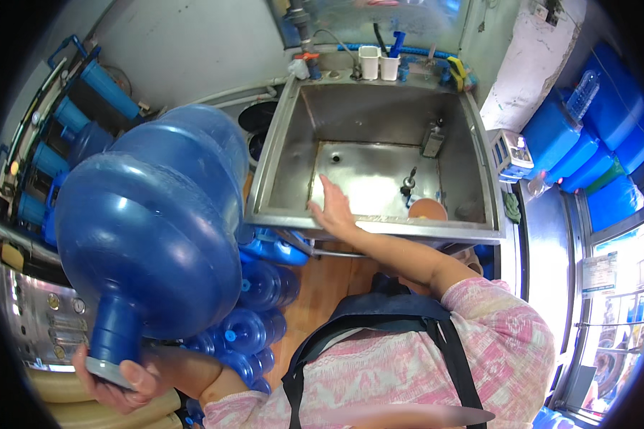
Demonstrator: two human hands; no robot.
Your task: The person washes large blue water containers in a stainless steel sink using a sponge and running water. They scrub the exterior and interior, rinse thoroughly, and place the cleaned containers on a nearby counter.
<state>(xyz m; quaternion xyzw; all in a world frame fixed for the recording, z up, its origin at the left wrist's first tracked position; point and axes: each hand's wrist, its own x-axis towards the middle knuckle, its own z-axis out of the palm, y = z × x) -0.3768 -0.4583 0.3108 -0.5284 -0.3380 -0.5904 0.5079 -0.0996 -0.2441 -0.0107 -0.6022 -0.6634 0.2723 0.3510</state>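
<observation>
A large blue water jug (150,229) fills the left of the head view, tilted with its neck toward me and its base toward the back wall. My left hand (125,382) is closed round the pale rim at the end of its neck. Over the front edge of a steel sink (379,227), my right hand (333,209) is stretched out with fingers apart and holds nothing. Inside the sink are a bottle (433,138), an orange-pink bowl (428,209) and a small dark-topped fitting (408,182).
Several blue jugs (254,329) lie on the wooden floor (315,300) between me and the sink. White cups (370,63) with brushes stand on the sink's back ledge. Filter housings (111,89) line the left wall. Blue containers (558,136) are stacked at the right.
</observation>
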